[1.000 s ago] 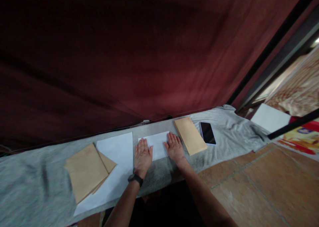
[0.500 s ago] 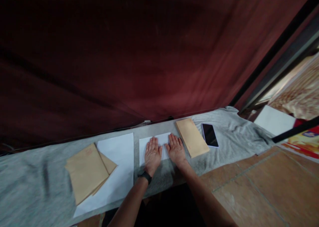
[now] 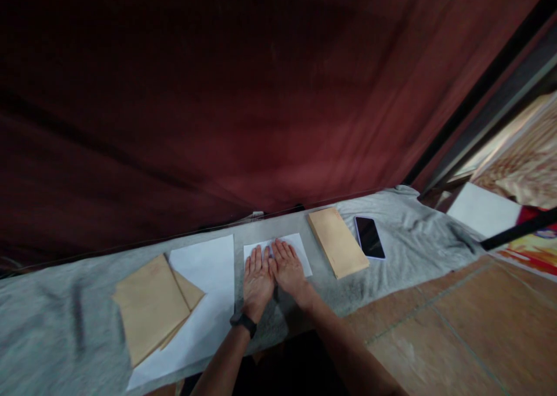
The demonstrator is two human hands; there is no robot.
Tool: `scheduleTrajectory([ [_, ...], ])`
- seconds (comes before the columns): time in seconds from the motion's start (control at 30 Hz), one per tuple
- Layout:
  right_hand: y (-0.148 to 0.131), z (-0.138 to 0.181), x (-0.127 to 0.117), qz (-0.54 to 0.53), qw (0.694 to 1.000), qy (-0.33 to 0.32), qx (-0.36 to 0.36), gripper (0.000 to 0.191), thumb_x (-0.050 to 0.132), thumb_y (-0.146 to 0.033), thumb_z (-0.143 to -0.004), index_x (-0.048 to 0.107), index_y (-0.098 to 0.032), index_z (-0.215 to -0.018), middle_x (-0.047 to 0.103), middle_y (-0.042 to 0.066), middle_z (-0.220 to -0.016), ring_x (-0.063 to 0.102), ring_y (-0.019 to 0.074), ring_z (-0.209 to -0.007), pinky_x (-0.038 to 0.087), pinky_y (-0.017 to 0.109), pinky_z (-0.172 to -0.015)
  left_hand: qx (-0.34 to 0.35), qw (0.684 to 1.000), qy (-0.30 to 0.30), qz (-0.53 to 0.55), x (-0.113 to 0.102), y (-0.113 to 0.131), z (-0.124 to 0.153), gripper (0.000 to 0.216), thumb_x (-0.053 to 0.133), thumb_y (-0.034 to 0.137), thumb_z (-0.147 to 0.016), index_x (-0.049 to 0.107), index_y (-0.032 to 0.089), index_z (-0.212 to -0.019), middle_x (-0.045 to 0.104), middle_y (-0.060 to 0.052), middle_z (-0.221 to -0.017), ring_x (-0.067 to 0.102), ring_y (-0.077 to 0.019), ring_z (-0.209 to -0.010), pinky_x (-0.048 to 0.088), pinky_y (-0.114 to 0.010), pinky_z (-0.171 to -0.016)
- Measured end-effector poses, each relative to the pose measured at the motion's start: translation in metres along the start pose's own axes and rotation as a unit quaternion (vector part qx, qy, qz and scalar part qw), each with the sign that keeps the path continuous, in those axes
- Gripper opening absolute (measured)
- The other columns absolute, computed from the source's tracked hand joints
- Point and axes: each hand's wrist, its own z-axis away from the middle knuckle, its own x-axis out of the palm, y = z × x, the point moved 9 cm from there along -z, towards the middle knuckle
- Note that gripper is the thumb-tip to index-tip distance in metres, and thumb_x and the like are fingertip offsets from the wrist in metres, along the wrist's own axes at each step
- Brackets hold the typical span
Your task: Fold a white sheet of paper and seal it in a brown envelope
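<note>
A small folded white paper (image 3: 300, 251) lies on the grey cloth (image 3: 61, 326) in front of me. My left hand (image 3: 256, 280) and my right hand (image 3: 288, 268) both lie flat on it, side by side and touching, fingers stretched out. A black watch sits on my left wrist. Most of the paper is hidden under the hands.
A large white sheet (image 3: 204, 268) lies to the left, with several tan envelopes (image 3: 150, 306) stacked on it. Right of the hands lie a tan envelope (image 3: 338, 242) and a black phone (image 3: 369, 237). A dark red curtain (image 3: 217, 94) hangs behind; tiled floor (image 3: 456, 326) at right.
Both hands have come together from the paper's two ends to its middle, staying flat on it. The view has shifted slightly.
</note>
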Motion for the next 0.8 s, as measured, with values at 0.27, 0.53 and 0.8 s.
scheduleTrajectory([
  [0.27, 0.021, -0.001, -0.001, 0.018, 1.000, -0.011, 0.007, 0.051, 0.037, -0.039, -0.105, 0.044, -0.016, -0.150, 0.042, 0.011, -0.156, 0.039, 0.0256, -0.145, 0.026, 0.046, -0.120, 0.005, 1.000, 0.019, 0.003, -0.001, -0.001, 0.001, 0.055, 0.030, 0.028, -0.100, 0.040, 0.010, -0.151, 0.035, -0.017, -0.160, 0.022, -0.0280, -0.152, 0.026, -0.049, -0.122],
  [0.53, 0.061, 0.010, -0.013, 0.057, 0.997, -0.023, 0.056, 0.057, 0.038, -0.042, -0.104, 0.039, -0.012, -0.153, 0.040, 0.013, -0.157, 0.038, 0.0292, -0.144, 0.026, 0.047, -0.118, -0.025, 1.000, -0.004, 0.001, -0.001, -0.002, 0.001, 0.059, 0.030, 0.034, -0.101, 0.035, 0.006, -0.153, 0.036, -0.016, -0.159, 0.025, -0.0266, -0.152, 0.022, -0.045, -0.123],
  [0.8, 0.066, 0.015, -0.018, 0.061, 0.995, -0.042, 0.065, 0.058, 0.036, -0.042, -0.105, 0.036, -0.010, -0.154, 0.037, 0.012, -0.159, 0.036, 0.0301, -0.145, 0.024, 0.047, -0.119, -0.029, 0.999, -0.014, -0.001, 0.001, -0.002, 0.001, 0.059, 0.034, 0.033, -0.101, 0.034, 0.006, -0.154, 0.033, -0.017, -0.161, 0.025, -0.0270, -0.152, 0.020, -0.045, -0.124],
])
